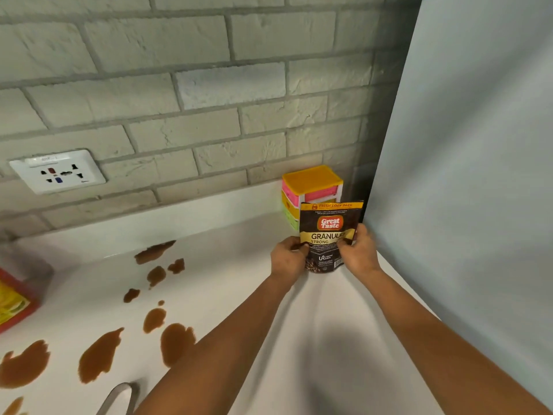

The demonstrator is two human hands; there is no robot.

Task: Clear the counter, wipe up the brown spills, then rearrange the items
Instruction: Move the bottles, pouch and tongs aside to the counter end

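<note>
Both arms reach forward; left hand (288, 256) and right hand (356, 250) pinch the upright dark foil coffee pouch (329, 232). It probably touches the white tabletop (239, 265). Brown spills (98, 354) lie left.

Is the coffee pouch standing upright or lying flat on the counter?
Upright. The coffee pouch stands with its label reading level and seal strip on top, base at the counter, held by the left hand and right hand.

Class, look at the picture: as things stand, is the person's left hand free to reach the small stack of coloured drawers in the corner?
Probably not yet. The left hand and right hand both grip the coffee pouch, which stands upright directly in front of the coloured drawers, blocking a straight reach.
</note>
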